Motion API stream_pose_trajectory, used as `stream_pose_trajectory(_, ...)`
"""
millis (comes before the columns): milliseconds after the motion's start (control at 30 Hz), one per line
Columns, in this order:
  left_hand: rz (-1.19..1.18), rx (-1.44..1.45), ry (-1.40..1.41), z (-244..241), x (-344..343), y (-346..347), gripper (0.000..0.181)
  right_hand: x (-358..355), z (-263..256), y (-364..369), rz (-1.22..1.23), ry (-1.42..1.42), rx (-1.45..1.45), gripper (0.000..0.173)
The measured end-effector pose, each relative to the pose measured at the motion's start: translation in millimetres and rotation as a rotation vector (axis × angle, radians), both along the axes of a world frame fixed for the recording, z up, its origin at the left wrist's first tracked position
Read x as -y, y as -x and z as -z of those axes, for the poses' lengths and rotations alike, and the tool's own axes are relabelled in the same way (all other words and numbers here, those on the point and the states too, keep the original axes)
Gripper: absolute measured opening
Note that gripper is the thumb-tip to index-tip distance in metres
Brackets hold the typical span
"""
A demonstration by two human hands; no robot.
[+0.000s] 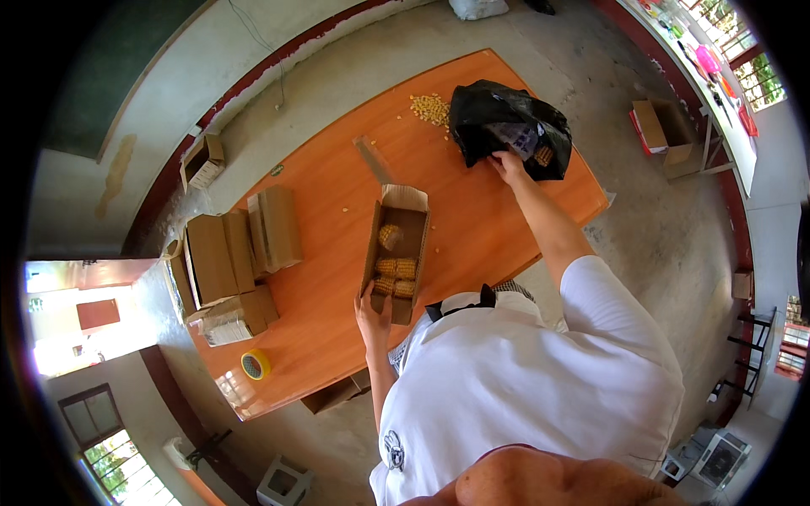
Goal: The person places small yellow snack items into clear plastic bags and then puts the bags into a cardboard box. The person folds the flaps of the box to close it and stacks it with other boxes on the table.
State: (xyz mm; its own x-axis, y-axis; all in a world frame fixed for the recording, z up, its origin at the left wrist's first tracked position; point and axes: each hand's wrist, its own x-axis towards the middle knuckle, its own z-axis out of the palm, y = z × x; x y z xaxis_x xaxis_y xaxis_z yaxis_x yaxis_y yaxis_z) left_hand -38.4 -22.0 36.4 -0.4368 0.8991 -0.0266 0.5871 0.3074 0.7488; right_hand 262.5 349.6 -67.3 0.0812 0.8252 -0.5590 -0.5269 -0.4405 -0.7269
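An open long cardboard box lies on the orange table in front of me. Several short yellow corn cobs sit in rows in its near half, and a single cob stands apart further up. My left hand grips the near left corner of the box, thumb over the edge. Over at the far right, my right hand pinches the mouth of a black plastic bag. Inside the bag's opening, a cob and some clear plastic show; the rest is hidden.
Loose corn kernels are piled beside the bag, with strays across the wooden table. Several cardboard boxes crowd the left end, near a yellow tape roll. A clear tape strip extends past the box's far flap.
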Motion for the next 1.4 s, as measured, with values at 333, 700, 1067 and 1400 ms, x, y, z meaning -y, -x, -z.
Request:
stream_pose_trajectory(333,0.006,0.031,0.071,0,-2,4,0.045,-41,8,-35,-0.076,0.066,0.136,0.073)
stream_pose_trajectory(700,0.03,0.043,0.057,-4,-1,4,0.046,-5,-64,-38,-0.416,-0.109,0.149,0.069)
stream_pose_trajectory(1067,0.056,0.051,0.067,-9,-2,3,0.045,-85,-143,-79,0.099,-0.277,-0.533,0.091)
stream_pose_trajectory(1400,0.022,0.05,0.035,2,8,2,0.047,-73,-132,-62,-0.07,-0.118,-0.299,0.052)
